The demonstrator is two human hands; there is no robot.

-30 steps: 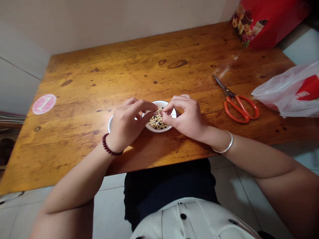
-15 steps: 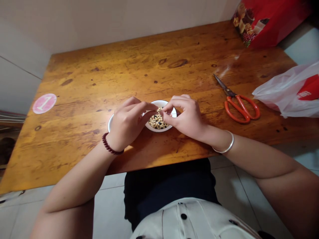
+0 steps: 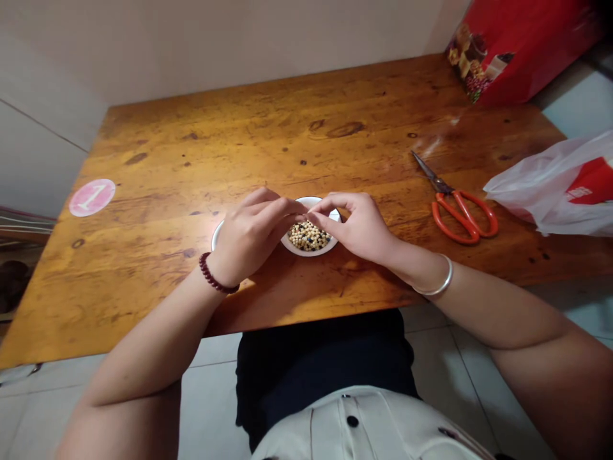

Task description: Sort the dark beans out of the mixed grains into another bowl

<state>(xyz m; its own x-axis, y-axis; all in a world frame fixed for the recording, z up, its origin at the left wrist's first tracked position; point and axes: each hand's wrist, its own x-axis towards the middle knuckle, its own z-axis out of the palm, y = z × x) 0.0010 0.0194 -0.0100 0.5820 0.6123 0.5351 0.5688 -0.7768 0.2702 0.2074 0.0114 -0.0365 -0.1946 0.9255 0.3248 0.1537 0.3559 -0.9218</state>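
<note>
Nearest is the person's pale top [image 3: 373, 425], with dark buttons down its front, then dark clothing [image 3: 325, 358] over the lap, partly under the near edge of the wooden table [image 3: 239, 147]; light floor tiles [image 3: 211, 396] show on either side. Both forearms come in over that edge, a dark red beaded bracelet [image 3: 211, 275] on the left wrist and a silver bangle [image 3: 443, 278] on the right. About midway along the near edge, set a little in from it, stands a white bowl [image 3: 311, 253] holding small beads [image 3: 309, 237], mostly cream with some dark ones among them. The left hand [image 3: 251, 231] and the right hand [image 3: 364, 227] meet above this bowl, each with thumb and forefinger drawn together in a pinch, the tips of the two hands about touching — whatever lies between them is too small to tell. A second white dish [image 3: 216, 235] shows only its rim, just beyond the left hand and mostly hidden by it. Toward the right edge lies a pair of scissors [image 3: 441, 186] with orange handles, blades pointing to the far edge, and beside it a white plastic bag [image 3: 536, 182]. Near the left edge is a round pink sticker marked 1 [image 3: 92, 197]. A red bag [image 3: 531, 51] stands at the far right corner — the pale wall [image 3: 263, 45] runs behind the far edge.
</note>
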